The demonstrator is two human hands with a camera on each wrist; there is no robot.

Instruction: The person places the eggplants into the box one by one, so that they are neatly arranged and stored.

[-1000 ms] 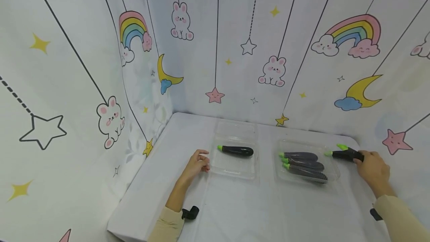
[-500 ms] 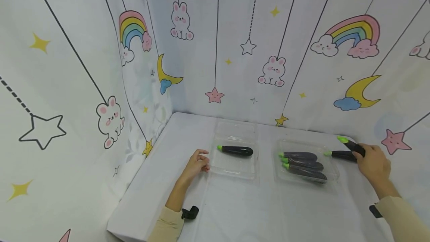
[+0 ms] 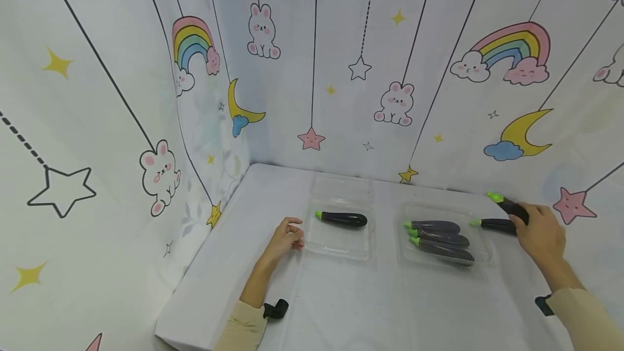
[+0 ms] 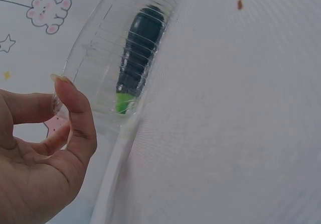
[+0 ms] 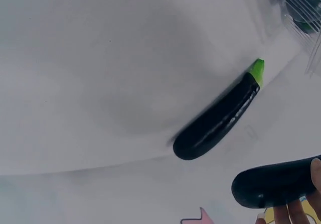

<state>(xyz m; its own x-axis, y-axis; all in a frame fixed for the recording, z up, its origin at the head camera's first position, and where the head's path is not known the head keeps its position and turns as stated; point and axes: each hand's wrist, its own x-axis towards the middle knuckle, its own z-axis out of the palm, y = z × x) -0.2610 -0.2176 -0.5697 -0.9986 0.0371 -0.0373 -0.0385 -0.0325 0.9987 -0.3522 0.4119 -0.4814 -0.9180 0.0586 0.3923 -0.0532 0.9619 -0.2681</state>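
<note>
My right hand (image 3: pixel 542 234) grips a dark eggplant (image 3: pixel 511 208) with a green stem end, raised above the table. Below it, another eggplant (image 3: pixel 497 225) lies on the cloth; the right wrist view shows the two apart, the held eggplant (image 5: pixel 273 184) under my fingers and the lying eggplant (image 5: pixel 218 116) alone. My left hand (image 3: pixel 284 236) is at the left edge of an open clear plastic box (image 3: pixel 336 246), which has one eggplant (image 3: pixel 343 219) inside. In the left wrist view, thumb and fingers of the left hand (image 4: pixel 47 158) pinch the rim of this box (image 4: pixel 95 68).
A second clear plastic box (image 3: pixel 409 256) stands to the right, with three eggplants (image 3: pixel 441 240) seen through it. White cloth covers the table (image 3: pixel 361 307). A printed curtain (image 3: pixel 341 69) hangs behind and to the left.
My right hand has lifted one eggplant up off the other and tilted its green end upward. The second eggplant stays on the table. My left hand has not moved.
</note>
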